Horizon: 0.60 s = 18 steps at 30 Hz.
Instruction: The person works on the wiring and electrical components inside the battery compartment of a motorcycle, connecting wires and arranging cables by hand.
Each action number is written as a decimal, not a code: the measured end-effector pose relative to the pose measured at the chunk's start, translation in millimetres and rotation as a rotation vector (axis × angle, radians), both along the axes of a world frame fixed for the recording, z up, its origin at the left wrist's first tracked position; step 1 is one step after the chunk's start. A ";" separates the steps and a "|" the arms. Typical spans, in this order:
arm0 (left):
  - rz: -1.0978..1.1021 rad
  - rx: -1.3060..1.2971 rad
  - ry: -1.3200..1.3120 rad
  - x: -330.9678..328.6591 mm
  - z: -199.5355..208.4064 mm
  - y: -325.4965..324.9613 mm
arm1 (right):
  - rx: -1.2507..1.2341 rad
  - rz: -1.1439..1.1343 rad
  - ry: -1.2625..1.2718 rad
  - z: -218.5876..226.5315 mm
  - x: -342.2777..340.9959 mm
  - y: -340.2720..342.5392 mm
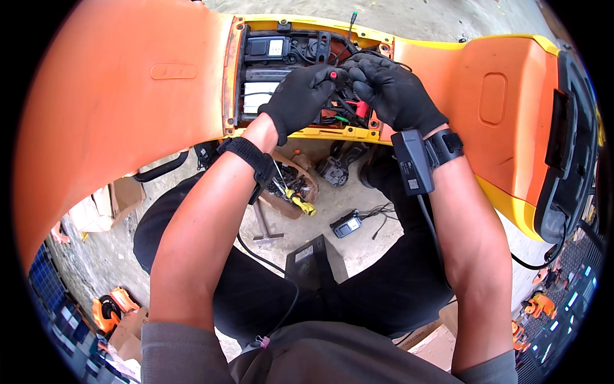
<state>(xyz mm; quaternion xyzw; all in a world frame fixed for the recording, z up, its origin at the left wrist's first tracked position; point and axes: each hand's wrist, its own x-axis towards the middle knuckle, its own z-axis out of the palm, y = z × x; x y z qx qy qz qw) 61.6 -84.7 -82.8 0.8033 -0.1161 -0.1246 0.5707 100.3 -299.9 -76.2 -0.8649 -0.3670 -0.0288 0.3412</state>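
Observation:
Both my hands wear black gloves and work over an open compartment (256, 105) in the orange and yellow body of a vehicle. My left hand (299, 97) is closed in a pinch on a thin cable with a red-tipped connector (333, 75). Just to its right, my right hand (395, 95) has its fingers curled together among black wires; what they hold is hidden. Below the hands lie a red plug (361, 108) and a green-ended wire (341, 119). At the compartment's far left sits a black controller box (266, 47). Another cable with a green tip (353, 19) sticks up at the far edge.
Under the vehicle body, a round carton of small parts (300, 182) holds a yellow-handled screwdriver (300, 202). A hammer (263, 225), an angle-grinder-like tool (336, 169) and a small black box with wires (348, 224) lie on the concrete floor. A dark box (313, 261) stands between my legs.

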 end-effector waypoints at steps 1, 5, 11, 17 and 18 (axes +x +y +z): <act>0.001 0.006 0.002 0.5 0.7 -0.4 | 0.071 -0.036 0.134 -5.1 -1.2 -1.3; 0.031 0.035 0.011 -1.6 -1.5 2.3 | 0.981 -0.278 1.439 -0.2 -1.4 4.2; 0.076 -0.004 -0.021 -1.5 -5.4 0.0 | 0.873 -0.258 1.350 -3.8 0.0 6.0; 0.050 0.025 -0.047 -2.5 -6.4 -1.3 | 0.686 -0.156 1.071 2.1 -4.0 8.2; 0.049 0.030 -0.047 -2.6 -5.4 -2.0 | 0.739 -0.194 1.152 3.4 -3.8 8.4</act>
